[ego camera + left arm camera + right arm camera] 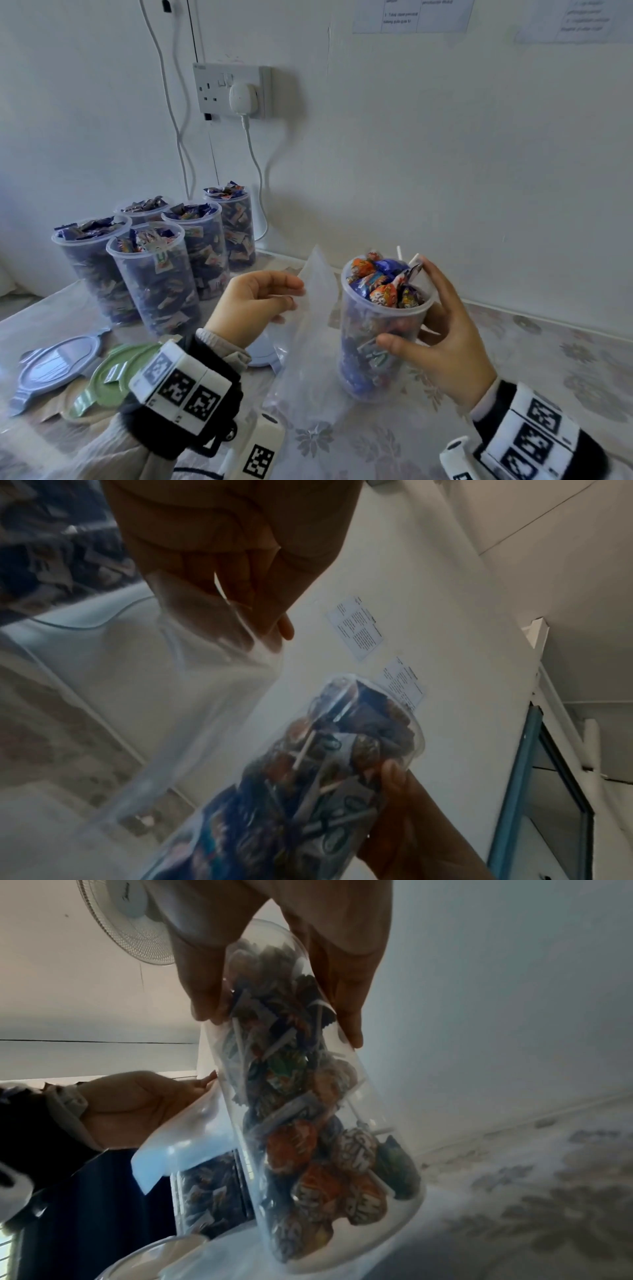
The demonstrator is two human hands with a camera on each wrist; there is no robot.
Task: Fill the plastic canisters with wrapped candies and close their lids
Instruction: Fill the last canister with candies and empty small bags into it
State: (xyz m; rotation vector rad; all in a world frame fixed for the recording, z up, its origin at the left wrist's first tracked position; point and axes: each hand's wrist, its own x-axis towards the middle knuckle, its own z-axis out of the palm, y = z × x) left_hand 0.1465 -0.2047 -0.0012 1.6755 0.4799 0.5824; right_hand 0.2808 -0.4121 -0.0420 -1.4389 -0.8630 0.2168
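Observation:
A clear canister point(373, 342) packed to the rim with wrapped lollipops stands lidless, slightly tilted, at the table's centre. My right hand point(435, 318) grips its side, thumb in front and fingers behind near the rim. In the right wrist view the canister point(308, 1123) runs down from my right hand point(274, 961). My left hand point(291, 294) pinches the top of an empty-looking clear plastic bag point(308, 353) that hangs just left of the canister. The left wrist view shows my left hand point(222, 561), the bag point(171, 683) and the canister point(325, 777).
Several open canisters point(157, 281) full of wrapped candies stand at the back left. Blue-grey lids point(54, 370) and green lids point(113, 377) lie at the front left, another blue-grey lid point(260, 358) under my left wrist. A wall socket with cables point(233, 92) is behind.

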